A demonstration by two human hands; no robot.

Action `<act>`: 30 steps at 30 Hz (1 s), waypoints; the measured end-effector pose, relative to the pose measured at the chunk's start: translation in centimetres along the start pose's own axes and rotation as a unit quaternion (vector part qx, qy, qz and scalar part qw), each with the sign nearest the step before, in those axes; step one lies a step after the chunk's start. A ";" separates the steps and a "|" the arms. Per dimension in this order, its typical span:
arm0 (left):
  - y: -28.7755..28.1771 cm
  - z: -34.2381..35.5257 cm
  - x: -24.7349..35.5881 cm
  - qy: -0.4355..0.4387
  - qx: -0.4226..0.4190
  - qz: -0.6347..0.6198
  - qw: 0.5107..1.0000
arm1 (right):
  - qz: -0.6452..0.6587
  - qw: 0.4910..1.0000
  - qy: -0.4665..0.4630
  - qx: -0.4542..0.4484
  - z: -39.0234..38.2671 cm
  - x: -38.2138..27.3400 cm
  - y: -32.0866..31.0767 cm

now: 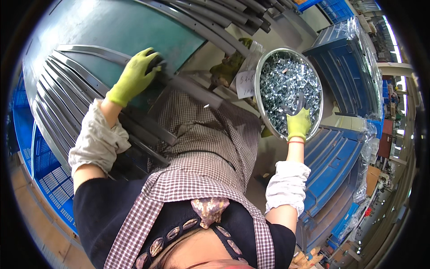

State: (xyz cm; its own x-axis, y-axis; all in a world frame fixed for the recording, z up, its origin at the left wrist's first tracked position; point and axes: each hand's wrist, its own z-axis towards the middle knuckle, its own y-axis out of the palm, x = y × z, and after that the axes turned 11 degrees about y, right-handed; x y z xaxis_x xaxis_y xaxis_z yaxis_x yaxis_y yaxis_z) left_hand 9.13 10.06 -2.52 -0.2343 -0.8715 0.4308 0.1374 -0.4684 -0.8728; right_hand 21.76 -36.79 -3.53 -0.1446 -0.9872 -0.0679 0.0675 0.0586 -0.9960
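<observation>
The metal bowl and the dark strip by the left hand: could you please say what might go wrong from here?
The right hand reaches into loose metal pieces, so some might spill from the metal bowl. The dark strip by the left hand extends past the table and could slip.

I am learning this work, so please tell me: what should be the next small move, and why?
Probably pinch one of the metal pieces with the right hand: its spread fingers are among them, while the left hand is at a dark strip.
</observation>
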 end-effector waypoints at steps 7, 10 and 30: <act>-3.1 -5.0 -3.3 -0.155 -0.039 0.205 0.966 | 0.006 0.999 -0.040 -0.019 5.0 1.7 3.3; -3.8 -2.8 -3.3 -0.143 -0.093 0.217 0.961 | 0.061 0.997 -0.050 -0.003 4.7 2.5 3.0; 1.2 7.4 -1.4 0.279 -0.071 0.116 0.951 | 0.590 0.782 0.079 -0.186 4.6 3.5 4.1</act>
State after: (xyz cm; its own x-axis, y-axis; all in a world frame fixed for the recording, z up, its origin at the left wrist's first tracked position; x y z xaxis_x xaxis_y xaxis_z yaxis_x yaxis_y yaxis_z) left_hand 16.79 9.57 -2.48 -0.6925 -0.7180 0.0697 0.1251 -0.2147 -0.9686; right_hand 26.03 -40.71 -7.60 -0.3207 -0.1852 -0.9289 -0.0409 0.9825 -0.1818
